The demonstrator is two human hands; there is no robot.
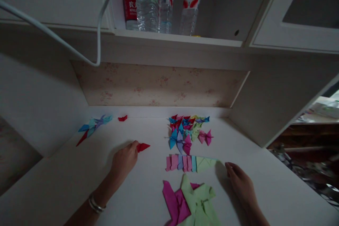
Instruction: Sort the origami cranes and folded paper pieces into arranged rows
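Note:
My left hand [125, 160] pinches a red folded paper piece [143, 147] by one end, its pointed tip facing right above the white desktop. My right hand [241, 183] hovers right of a row of folded paper strips [180, 162]. Its thumb and fingers are drawn together, with no paper visible between them. A light green folded strip [205, 163] at the end of that row lies nearest to it. Below the row are larger folded sheets, magenta [177, 203] and light green [201, 204]. A cluster of small colourful origami pieces [182, 130] sits behind the row.
Blue and red origami pieces [95, 125] lie at the back left, beside a small red one [122, 118]. Plastic bottles [149, 3] stand on the cabinet shelf [180, 39] overhead. A white cable [98, 39] hangs at upper left. Side panels [278, 91] bound the desk.

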